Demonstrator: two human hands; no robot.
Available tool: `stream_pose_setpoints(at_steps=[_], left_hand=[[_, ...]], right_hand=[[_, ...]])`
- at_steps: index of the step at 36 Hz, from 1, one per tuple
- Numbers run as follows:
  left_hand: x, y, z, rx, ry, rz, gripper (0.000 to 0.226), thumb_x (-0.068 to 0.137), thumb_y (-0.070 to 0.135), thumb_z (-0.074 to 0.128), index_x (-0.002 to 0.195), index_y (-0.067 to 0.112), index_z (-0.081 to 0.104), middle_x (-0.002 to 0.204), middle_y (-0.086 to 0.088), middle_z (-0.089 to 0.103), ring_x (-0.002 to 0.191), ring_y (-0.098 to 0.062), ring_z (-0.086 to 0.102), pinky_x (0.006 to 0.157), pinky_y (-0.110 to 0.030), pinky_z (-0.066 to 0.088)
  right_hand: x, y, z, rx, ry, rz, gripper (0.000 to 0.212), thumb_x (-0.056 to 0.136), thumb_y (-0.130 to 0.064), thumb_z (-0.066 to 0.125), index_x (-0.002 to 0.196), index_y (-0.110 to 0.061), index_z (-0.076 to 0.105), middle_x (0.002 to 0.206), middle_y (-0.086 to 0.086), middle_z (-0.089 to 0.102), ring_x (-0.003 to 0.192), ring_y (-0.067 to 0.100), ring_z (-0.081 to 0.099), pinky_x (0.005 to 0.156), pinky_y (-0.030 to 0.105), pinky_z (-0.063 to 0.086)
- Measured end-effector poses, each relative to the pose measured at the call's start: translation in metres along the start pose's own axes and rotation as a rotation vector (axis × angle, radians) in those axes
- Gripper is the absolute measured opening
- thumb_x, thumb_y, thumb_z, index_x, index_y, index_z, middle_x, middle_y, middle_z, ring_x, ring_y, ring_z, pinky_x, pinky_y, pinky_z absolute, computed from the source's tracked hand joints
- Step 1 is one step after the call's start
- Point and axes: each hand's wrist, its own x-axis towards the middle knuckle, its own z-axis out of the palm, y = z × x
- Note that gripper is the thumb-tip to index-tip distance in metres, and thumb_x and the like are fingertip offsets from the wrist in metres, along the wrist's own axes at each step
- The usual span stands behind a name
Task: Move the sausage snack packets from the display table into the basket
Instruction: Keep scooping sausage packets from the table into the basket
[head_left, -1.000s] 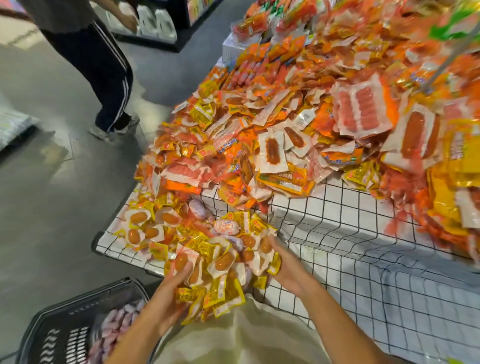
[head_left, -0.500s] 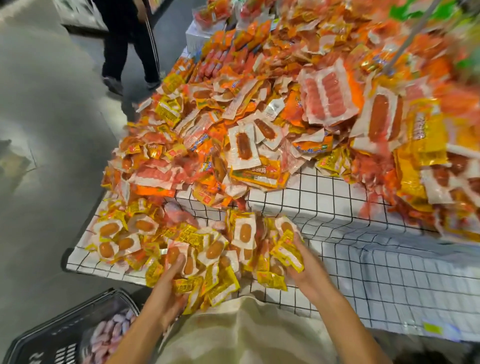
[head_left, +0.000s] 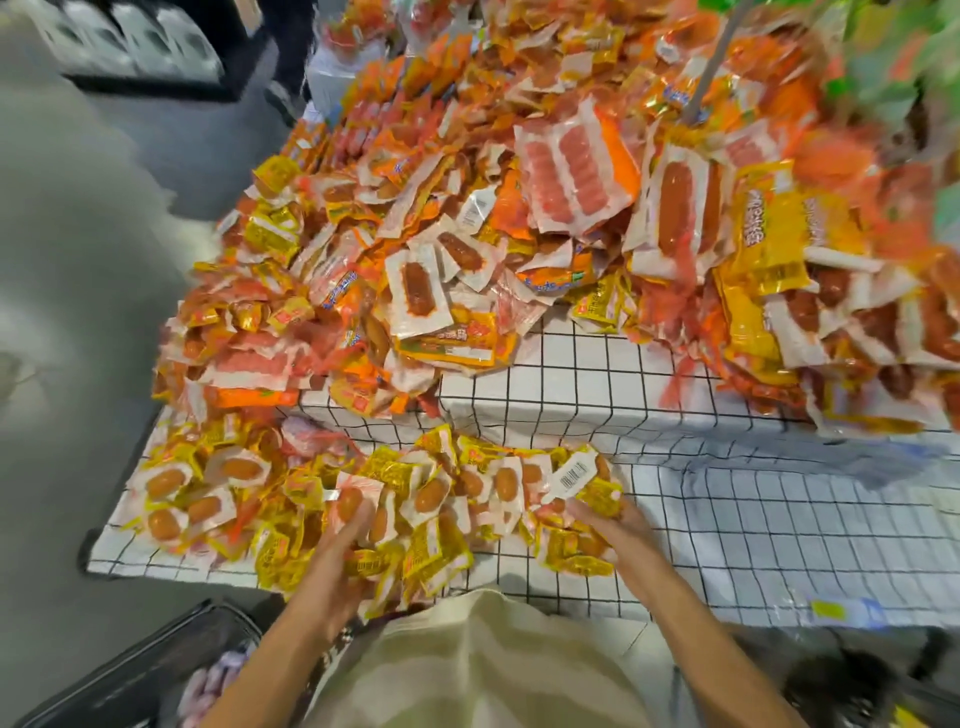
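Note:
A heap of small yellow sausage snack packets (head_left: 431, 499) lies at the near edge of the display table (head_left: 779, 519), which has a white cloth with a black grid. My left hand (head_left: 332, 566) rests on the heap's near left side, fingers spread among the packets. My right hand (head_left: 613, 525) presses against the heap's right side, fingers around yellow packets. The black basket (head_left: 156, 670) stands on the floor at the lower left, with pale pink packets inside; only part of it shows.
A large mound of orange, white and yellow sausage packets (head_left: 571, 182) covers the raised back of the table. Grey floor (head_left: 78, 291) lies to the left. A dark shelf unit (head_left: 145, 47) stands at the far upper left. Green leaves (head_left: 909, 62) hang at the upper right.
My view has shifted right and down. Both hands stay on the yellow heap, which has spread wider between them. The person standing at the upper left is out of view.

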Motion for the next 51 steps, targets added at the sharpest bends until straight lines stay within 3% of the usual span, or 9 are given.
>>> stream_pose_setpoints(at_steps=[7,12,17,20,26,29,33,46,51], left_hand=[[-0.009,-0.006,0.006,-0.083,0.038,-0.002,0.083,0.075,0.053,0.079,0.148,0.033,0.045,0.122,0.009,0.073,0.109,-0.025,0.072,0.071,-0.042,0.061],[-0.021,-0.013,0.017,-0.128,0.062,0.024,0.070,0.080,0.049,0.074,0.144,0.037,0.049,0.127,0.007,0.071,0.112,-0.023,0.071,0.077,-0.044,0.060],[-0.037,-0.021,0.038,-0.149,0.069,0.052,0.047,0.082,0.049,0.071,0.125,0.033,0.067,0.122,0.001,0.073,0.106,-0.026,0.072,0.090,-0.048,0.056],[-0.047,-0.028,0.058,-0.201,0.018,0.055,0.027,0.086,0.046,0.065,0.102,0.029,0.077,0.110,-0.008,0.074,0.094,-0.031,0.073,0.078,-0.048,0.060],[-0.062,-0.042,0.096,-0.257,-0.019,0.051,0.047,0.092,0.040,0.059,0.137,0.025,0.059,0.127,-0.011,0.070,0.106,-0.030,0.072,0.074,-0.042,0.063],[-0.069,-0.047,0.114,-0.201,-0.055,0.056,0.022,0.093,0.035,0.059,0.102,0.026,0.077,0.115,-0.008,0.074,0.104,-0.031,0.073,0.077,-0.044,0.061],[-0.072,-0.050,0.127,-0.118,-0.017,0.073,0.029,0.096,0.027,0.060,0.068,0.020,0.063,0.093,-0.004,0.074,0.085,-0.023,0.075,0.064,-0.037,0.061],[-0.067,-0.063,0.107,0.005,-0.186,0.074,0.019,0.088,0.032,0.072,0.094,0.018,0.060,0.077,0.000,0.072,0.073,-0.019,0.074,0.058,-0.030,0.057],[-0.072,-0.071,0.089,-0.006,-0.311,0.092,0.035,0.091,0.029,0.072,0.125,0.029,0.066,0.104,-0.004,0.076,0.089,-0.024,0.075,0.063,-0.035,0.058]], right_hand=[[0.012,0.013,-0.015,0.046,0.072,0.009,0.057,0.063,-0.021,0.094,0.116,-0.015,0.073,0.109,0.013,0.077,0.096,0.032,0.076,0.071,0.040,0.063],[0.004,0.020,-0.039,0.205,-0.053,-0.041,0.035,0.088,-0.017,0.074,0.123,-0.019,0.072,0.122,0.014,0.073,0.111,0.034,0.071,0.095,0.048,0.055],[-0.012,0.021,-0.066,0.163,0.057,-0.031,0.044,0.084,-0.026,0.075,0.124,-0.011,0.069,0.119,0.014,0.074,0.112,0.033,0.070,0.104,0.051,0.050],[-0.014,0.020,-0.075,0.089,0.118,-0.080,0.035,0.089,-0.027,0.073,0.122,-0.013,0.070,0.116,0.011,0.075,0.106,0.029,0.073,0.091,0.044,0.059],[-0.011,0.013,-0.083,0.271,0.045,-0.015,0.036,0.089,-0.026,0.069,0.123,-0.015,0.069,0.120,0.014,0.074,0.111,0.035,0.071,0.094,0.058,0.055],[-0.015,0.009,-0.085,0.330,0.005,0.016,0.040,0.087,-0.029,0.069,0.125,-0.018,0.066,0.123,0.012,0.073,0.112,0.033,0.070,0.086,0.050,0.061],[-0.027,0.007,-0.086,0.412,0.011,-0.003,0.038,0.088,-0.027,0.066,0.124,-0.018,0.066,0.122,0.012,0.073,0.110,0.031,0.071,0.084,0.049,0.062],[-0.102,0.019,-0.098,0.492,0.141,-0.136,0.046,0.093,-0.029,0.063,0.136,-0.015,0.061,0.126,0.011,0.071,0.113,0.031,0.070,0.075,0.039,0.062],[-0.131,0.034,-0.092,0.522,0.144,-0.174,0.032,0.097,-0.026,0.060,0.127,-0.024,0.069,0.129,0.012,0.070,0.115,0.031,0.069,0.077,0.040,0.061]])
